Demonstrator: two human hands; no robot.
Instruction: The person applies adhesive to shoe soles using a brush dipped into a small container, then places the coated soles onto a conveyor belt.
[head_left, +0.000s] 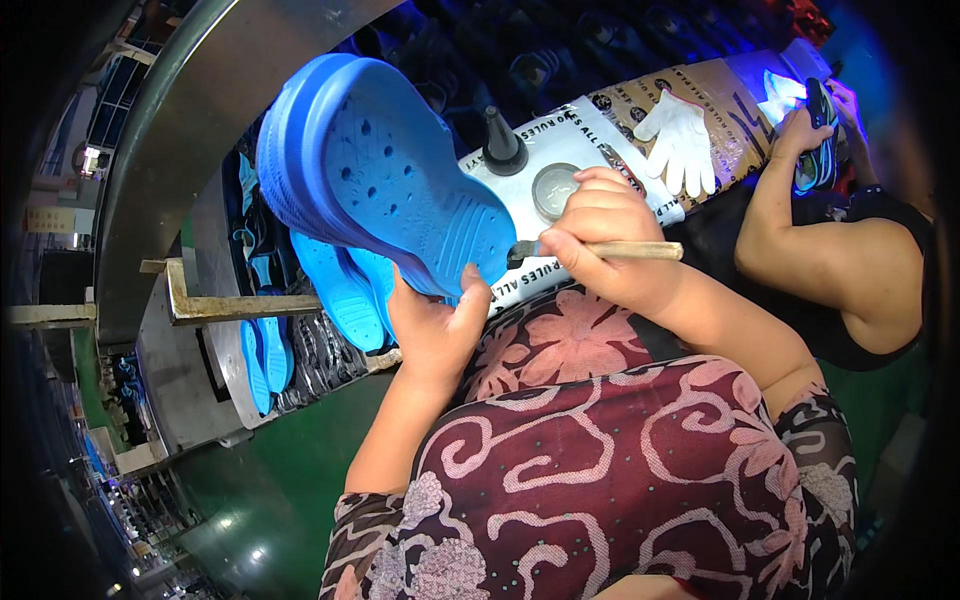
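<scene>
My left hand (440, 325) grips a blue foam shoe sole (405, 180) near its narrow end, with the thumb on the near edge. The sole is tilted up, and its upper face, with small holes and ridges, is turned toward me. My right hand (615, 240) is closed round a brush (635, 250) with a wooden handle. Its dark bristle tip sits at the narrow end of the sole, seemingly touching it. Just beyond my right hand is a small round grey dish (553, 190), partly hidden by the fingers. A black cone-shaped nozzle (503, 145) stands behind the dish.
A white glove (680, 140) lies on the printed covering (625, 150). More blue soles (345, 295) rest at left, beside a metal bar (240, 308) and a curved metal frame (150, 150). At right, another person (840, 250) holds a dark shoe (822, 135) under bright light.
</scene>
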